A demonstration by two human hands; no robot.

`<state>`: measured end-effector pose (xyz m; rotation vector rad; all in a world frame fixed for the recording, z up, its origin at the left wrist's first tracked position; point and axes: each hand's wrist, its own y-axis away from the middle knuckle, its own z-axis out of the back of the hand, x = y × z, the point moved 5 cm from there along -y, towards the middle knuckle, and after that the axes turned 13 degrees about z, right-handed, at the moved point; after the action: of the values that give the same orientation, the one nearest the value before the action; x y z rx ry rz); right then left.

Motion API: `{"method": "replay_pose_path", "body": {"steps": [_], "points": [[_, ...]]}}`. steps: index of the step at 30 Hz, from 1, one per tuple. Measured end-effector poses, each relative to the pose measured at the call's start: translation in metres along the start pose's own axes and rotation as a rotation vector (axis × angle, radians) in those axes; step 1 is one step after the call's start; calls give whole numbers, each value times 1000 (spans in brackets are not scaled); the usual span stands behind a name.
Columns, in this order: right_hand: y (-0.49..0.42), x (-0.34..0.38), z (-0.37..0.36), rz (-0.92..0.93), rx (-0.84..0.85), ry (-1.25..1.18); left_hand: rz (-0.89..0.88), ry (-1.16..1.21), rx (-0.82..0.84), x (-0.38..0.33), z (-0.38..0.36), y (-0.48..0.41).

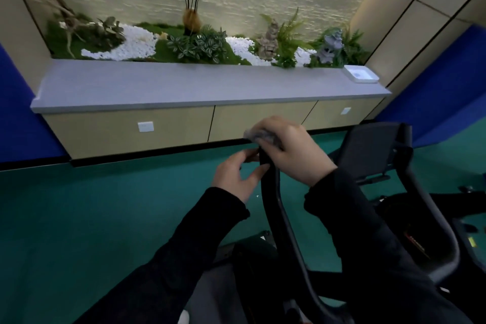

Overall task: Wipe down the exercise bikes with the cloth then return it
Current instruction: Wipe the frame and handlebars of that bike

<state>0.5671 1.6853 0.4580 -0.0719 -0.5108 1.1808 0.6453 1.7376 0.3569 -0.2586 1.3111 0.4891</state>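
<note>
One grey cloth [256, 135] sits bunched on the very top end of the handlebar [273, 208], the upright black bar of the single exercise bike [410, 218] that can be made out. The right hand [294, 155] grips the cloth from above the handlebar, fingers curled down over it so that only a crumpled edge shows on the side away from the palm. The left hand [235, 175] is just below the handlebar's top, back of the hand to the camera, pinching the bar between thumb and fingers. Both wrists come out of two dark sleeves, one on either side of the handlebar, the right forearm [349, 218] crossing above its lower curve.

Right of the handlebar stands the bike's one dark console panel [373, 150]. Beyond the handlebar lies green floor [79, 218], then a long cabinet with three pale fronts and two white wall plates [145, 127] [345, 111], topped by one grey counter [184, 87]. Far right of the handlebar on that counter is one white tray [361, 75]. Behind the counter runs a planted bed with white pebbles [131, 45], ferns and two small stone figures [268, 39] [330, 46].
</note>
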Motion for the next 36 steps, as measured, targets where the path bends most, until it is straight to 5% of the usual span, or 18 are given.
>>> {"method": "replay_pose_path", "body": {"steps": [3,6,11,18,26,32,36], "points": [[-11,-18,-4,-145,132,-69,28,83,26,6,-2,-2],[0,-30,-4,-354,-6,-132,39,153,39,11,-3,0],[8,-15,-12,-329,-286,-115,41,227,34,12,-5,-7],[38,-17,-25,-503,-387,-129,38,276,98,20,-4,-15],[88,11,-45,-520,-418,22,26,290,176,17,6,-28],[72,15,-37,-481,-634,71,39,324,255,10,7,-33],[86,19,-42,-434,-566,103,24,314,272,6,8,-33]]}}
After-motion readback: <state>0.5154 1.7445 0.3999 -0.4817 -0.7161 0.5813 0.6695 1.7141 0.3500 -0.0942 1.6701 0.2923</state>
